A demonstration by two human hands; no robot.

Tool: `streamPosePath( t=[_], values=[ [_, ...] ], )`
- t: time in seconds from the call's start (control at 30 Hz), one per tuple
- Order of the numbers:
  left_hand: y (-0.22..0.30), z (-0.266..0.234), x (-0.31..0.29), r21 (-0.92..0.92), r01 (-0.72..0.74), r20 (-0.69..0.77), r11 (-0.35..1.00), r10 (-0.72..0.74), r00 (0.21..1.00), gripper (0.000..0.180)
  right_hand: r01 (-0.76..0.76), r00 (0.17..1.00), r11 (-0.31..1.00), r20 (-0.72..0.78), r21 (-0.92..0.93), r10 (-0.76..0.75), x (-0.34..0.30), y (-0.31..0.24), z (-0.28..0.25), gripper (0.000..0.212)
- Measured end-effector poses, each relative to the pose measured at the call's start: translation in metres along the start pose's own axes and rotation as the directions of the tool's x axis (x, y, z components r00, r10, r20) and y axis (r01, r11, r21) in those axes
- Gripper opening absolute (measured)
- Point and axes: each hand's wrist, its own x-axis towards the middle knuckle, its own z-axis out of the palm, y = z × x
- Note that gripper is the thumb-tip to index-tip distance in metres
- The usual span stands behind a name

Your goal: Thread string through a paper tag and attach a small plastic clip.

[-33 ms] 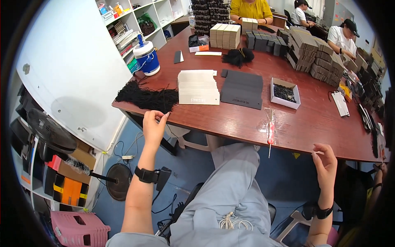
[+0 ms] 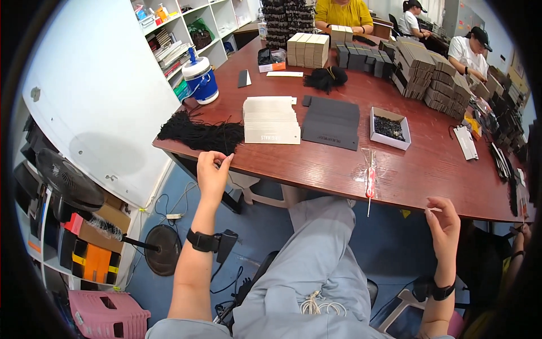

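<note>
My left hand (image 2: 211, 176) is at the table's front left edge, thumb and forefinger pinched together beside a bundle of black cords (image 2: 195, 134). A thin black strand runs to its fingertips. Low at the right, off the table's front edge, my right hand (image 2: 444, 227) hovers with curled fingers, a small gap between thumb and forefinger and nothing visible in it. Overlapping cream cards (image 2: 271, 121) lie right of the cords, followed by dark grey cards (image 2: 332, 123). An open white box (image 2: 389, 129) holds small black pieces. Near the edge lies a red-handled tool (image 2: 370, 179) on clear plastic.
A blue and white jug (image 2: 201, 82) stands at the table's left edge. Stacked card blocks (image 2: 307, 50) and tied black cords (image 2: 324, 78) are farther back. Several people work beyond. A fan (image 2: 70, 181) and pink stool (image 2: 107, 313) stand at left.
The dark strand that hung below my left hand is no longer visible there. Both hands stay nearly in place, and the view has shifted slightly.
</note>
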Motion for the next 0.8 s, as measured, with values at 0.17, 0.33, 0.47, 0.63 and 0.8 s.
streamPosePath(
  t=[0.17,0.33,0.47,0.63,0.8],
  values=[
    [0.058,0.006,-0.026,-0.204,-0.138,-0.036,0.969,0.134,0.99,0.015,-0.177,0.983,0.964,0.074,0.197,0.165,-0.014,-0.019,0.024,0.016],
    [0.128,-0.002,-0.062,-0.671,0.648,0.716,0.362,0.088,0.693,0.008,-0.699,0.696,0.527,0.63,0.483,0.346,-0.018,-0.035,0.086,0.027],
    [0.158,-0.01,-0.066,-0.439,0.801,0.898,0.406,0.227,0.377,0.011,-0.715,0.699,0.234,0.679,0.658,0.226,-0.006,-0.037,0.114,0.036],
    [0.154,-0.01,-0.074,-0.482,0.77,0.867,0.418,0.352,0.352,0.014,-0.551,0.824,0.194,0.493,0.811,0.278,0.009,-0.043,0.103,0.028],
    [0.154,-0.01,-0.078,-0.512,0.721,0.859,0.466,0.29,0.422,0.014,-0.388,0.903,0.364,0.27,0.846,0.335,0.014,-0.052,0.084,0.03]
  ],
)
